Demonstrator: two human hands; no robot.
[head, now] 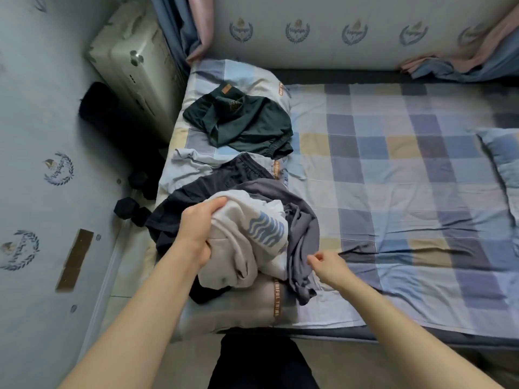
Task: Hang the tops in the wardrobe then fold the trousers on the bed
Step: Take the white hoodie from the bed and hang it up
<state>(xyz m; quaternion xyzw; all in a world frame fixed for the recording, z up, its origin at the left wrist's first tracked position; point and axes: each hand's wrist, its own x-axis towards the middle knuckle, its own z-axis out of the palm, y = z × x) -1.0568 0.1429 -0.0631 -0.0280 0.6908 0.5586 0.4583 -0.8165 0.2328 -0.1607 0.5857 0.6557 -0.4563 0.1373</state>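
A pile of clothes lies at the left end of the bed (393,192). My left hand (198,228) grips a bunched white top with a blue wavy print (252,240) and holds it over the pile. A grey garment (302,220) lies beside and under it. My right hand (328,265) hovers just right of the grey garment, its fingers loosely curled and holding nothing. Dark navy trousers (207,186) lie under the white top. Farther back lie a pale blue garment (193,161) and a dark green garment (247,122).
The bed has a checked blue sheet and a pillow (502,161) at the right. A cream suitcase (132,60) stands by the wall at the left, with a black bag (98,105) and black dumbbells (132,211) on the floor beside the bed.
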